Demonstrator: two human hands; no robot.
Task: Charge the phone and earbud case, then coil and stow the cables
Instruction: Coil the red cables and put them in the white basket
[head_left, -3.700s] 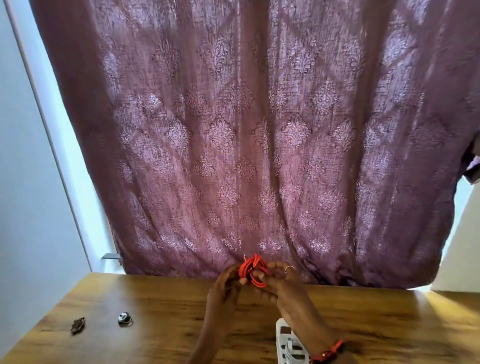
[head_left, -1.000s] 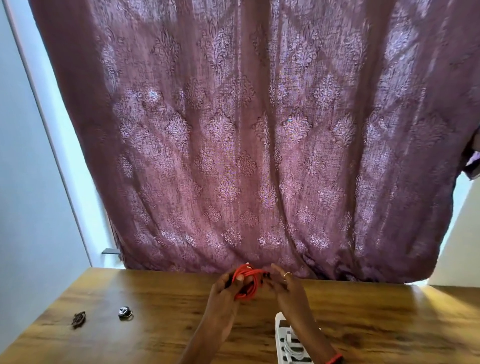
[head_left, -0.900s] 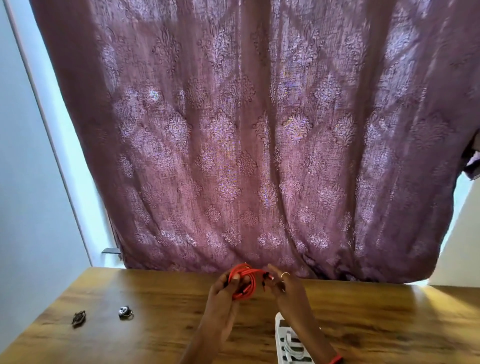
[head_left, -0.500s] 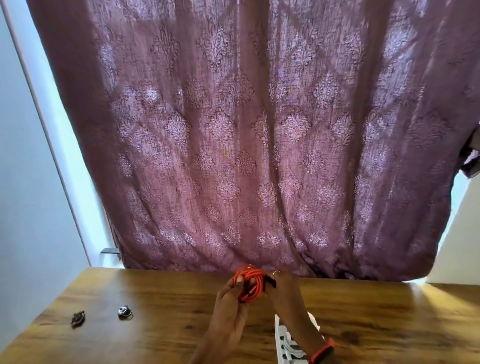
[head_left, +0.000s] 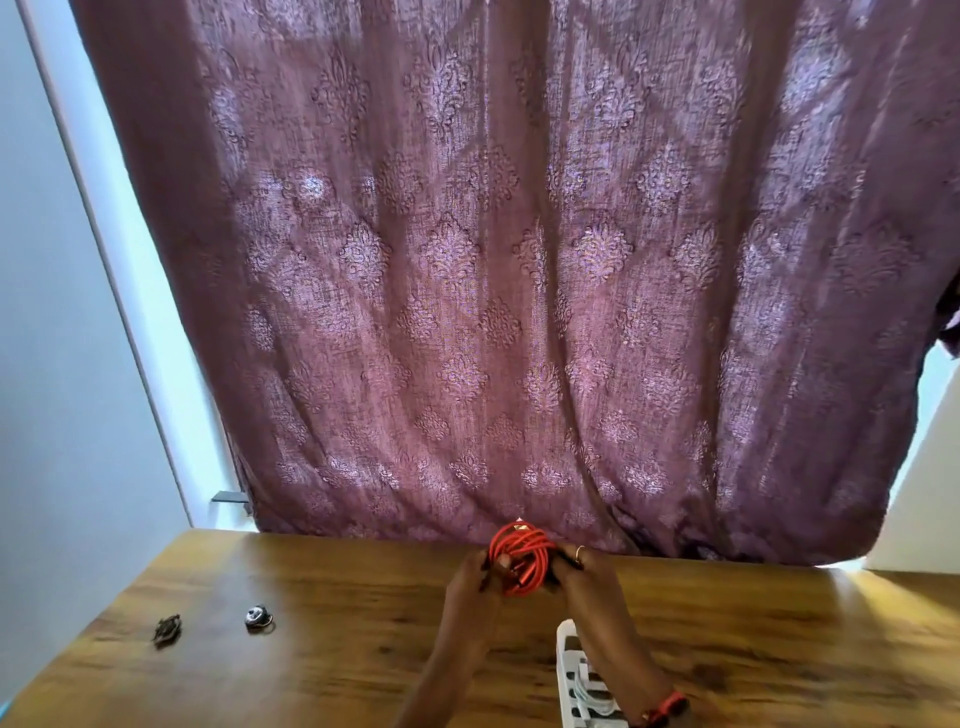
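Both hands are raised just above the table (head_left: 311, 597), close to its far edge, with a coiled red cable (head_left: 521, 564) held between them. The left hand (head_left: 470, 579) closes on the left side of the coil, thumb pressed on the front of the loops, probably to keep them stacked so they cannot spring apart. The right hand (head_left: 584, 574), which wears a ring, closes on the right side, its fingertips pinched at a dark piece that may be the cable's plug or a tie; it is too small to tell. Lifting the bundle off the wood gives the fingers room to reach round it, which suits tucking in a loose end. The coil looks fully wound, so the work seems to be at securing it before stowing. At the near edge, under the right forearm, lies a white power strip (head_left: 571, 670) with a white cable on it. Toward the near left corner rest two small dark objects (head_left: 215, 624), well apart from the hands. No phone or earbud case can be made out.
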